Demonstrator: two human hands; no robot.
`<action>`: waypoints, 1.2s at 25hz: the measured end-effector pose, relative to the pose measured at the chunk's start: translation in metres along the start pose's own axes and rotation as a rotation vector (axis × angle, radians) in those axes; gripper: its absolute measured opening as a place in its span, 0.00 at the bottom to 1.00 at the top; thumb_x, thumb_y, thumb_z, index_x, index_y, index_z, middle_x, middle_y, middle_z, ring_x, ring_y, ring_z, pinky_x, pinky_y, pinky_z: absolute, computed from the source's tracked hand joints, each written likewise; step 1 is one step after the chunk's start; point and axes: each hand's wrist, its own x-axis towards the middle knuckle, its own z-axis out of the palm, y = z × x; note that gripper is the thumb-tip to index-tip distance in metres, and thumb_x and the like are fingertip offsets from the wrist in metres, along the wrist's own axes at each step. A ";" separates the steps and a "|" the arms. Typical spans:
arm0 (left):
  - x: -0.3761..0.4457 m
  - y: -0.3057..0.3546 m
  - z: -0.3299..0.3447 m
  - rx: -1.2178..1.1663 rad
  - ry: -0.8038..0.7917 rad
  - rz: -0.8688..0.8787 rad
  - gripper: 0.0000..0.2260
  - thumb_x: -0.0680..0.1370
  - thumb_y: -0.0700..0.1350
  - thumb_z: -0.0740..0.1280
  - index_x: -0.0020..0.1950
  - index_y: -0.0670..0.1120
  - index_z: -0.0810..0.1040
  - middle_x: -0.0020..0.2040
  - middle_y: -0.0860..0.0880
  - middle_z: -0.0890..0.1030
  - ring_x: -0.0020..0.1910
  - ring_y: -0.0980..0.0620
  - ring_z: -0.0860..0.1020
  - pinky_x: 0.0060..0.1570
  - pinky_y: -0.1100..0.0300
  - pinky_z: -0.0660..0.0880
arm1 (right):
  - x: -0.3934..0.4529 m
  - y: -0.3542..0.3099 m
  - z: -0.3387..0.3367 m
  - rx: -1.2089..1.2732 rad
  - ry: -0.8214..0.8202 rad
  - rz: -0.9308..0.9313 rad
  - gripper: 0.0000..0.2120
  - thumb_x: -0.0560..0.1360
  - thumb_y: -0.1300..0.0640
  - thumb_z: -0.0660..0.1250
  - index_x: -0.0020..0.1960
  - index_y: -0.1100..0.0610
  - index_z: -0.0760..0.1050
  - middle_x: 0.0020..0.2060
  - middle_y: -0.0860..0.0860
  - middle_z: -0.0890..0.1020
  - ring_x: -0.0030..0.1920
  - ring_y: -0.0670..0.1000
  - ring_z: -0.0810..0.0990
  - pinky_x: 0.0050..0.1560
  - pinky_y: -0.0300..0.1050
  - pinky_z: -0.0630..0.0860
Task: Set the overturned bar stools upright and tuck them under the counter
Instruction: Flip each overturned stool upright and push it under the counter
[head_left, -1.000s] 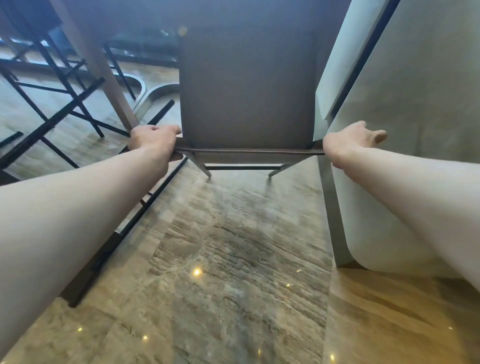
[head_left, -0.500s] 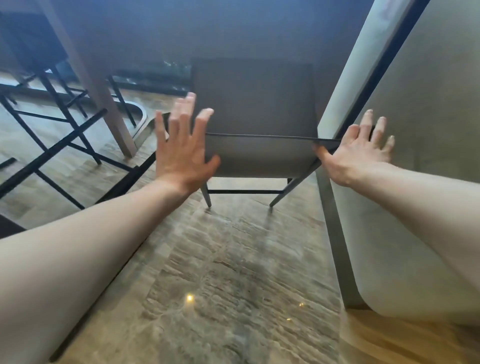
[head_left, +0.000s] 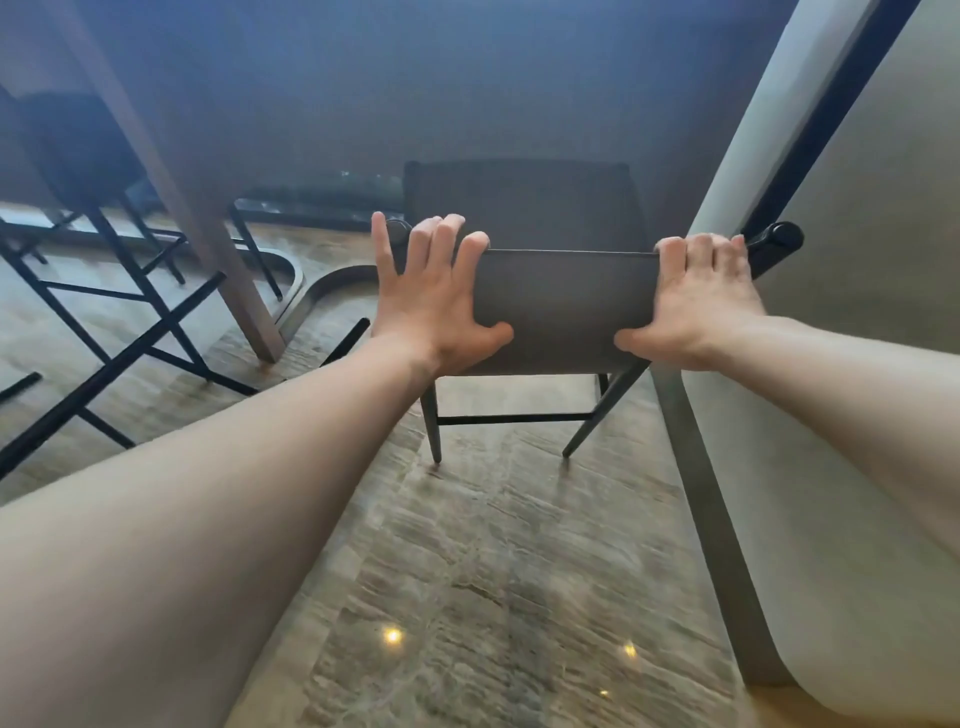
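A grey bar stool (head_left: 566, 306) stands upright on slim dark legs, its seat reaching in under the dark counter (head_left: 467, 78). My left hand (head_left: 431, 301) grips the left end of the backrest: fingers curl over the top edge and the thumb presses the rear face. My right hand (head_left: 701, 306) holds the right end the same way. Two dark round frame ends stick out beside my hands.
A pale panel (head_left: 857, 260) with a dark strip rises close on the right of the stool. A slanted wooden leg (head_left: 208, 234) stands to the left. Beyond it are black stool frames (head_left: 104, 312). Polished stone floor (head_left: 493, 571) lies in front of me.
One second ago both hands held the stool's frame ends. They then lifted off with fingers spread. Now they grip the top edge of the backrest, further in from the ends.
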 end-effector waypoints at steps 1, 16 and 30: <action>0.007 -0.003 0.001 -0.021 -0.004 0.004 0.37 0.67 0.68 0.60 0.71 0.53 0.61 0.74 0.48 0.59 0.76 0.46 0.52 0.70 0.34 0.34 | 0.008 0.001 -0.001 -0.008 -0.022 0.002 0.48 0.63 0.29 0.65 0.72 0.56 0.55 0.67 0.59 0.62 0.72 0.63 0.55 0.76 0.58 0.45; 0.137 -0.041 0.033 -0.143 -0.048 -0.014 0.30 0.71 0.72 0.48 0.65 0.54 0.64 0.66 0.54 0.63 0.72 0.50 0.56 0.70 0.38 0.31 | 0.147 0.000 -0.002 0.002 -0.072 -0.036 0.50 0.62 0.24 0.61 0.73 0.54 0.53 0.69 0.58 0.60 0.74 0.63 0.52 0.76 0.60 0.41; 0.225 -0.067 0.063 -0.102 -0.150 -0.017 0.32 0.66 0.70 0.58 0.64 0.55 0.60 0.61 0.53 0.61 0.68 0.49 0.56 0.72 0.37 0.34 | 0.243 -0.001 0.005 0.092 -0.048 -0.125 0.46 0.63 0.27 0.61 0.71 0.52 0.54 0.69 0.56 0.59 0.74 0.62 0.50 0.75 0.60 0.39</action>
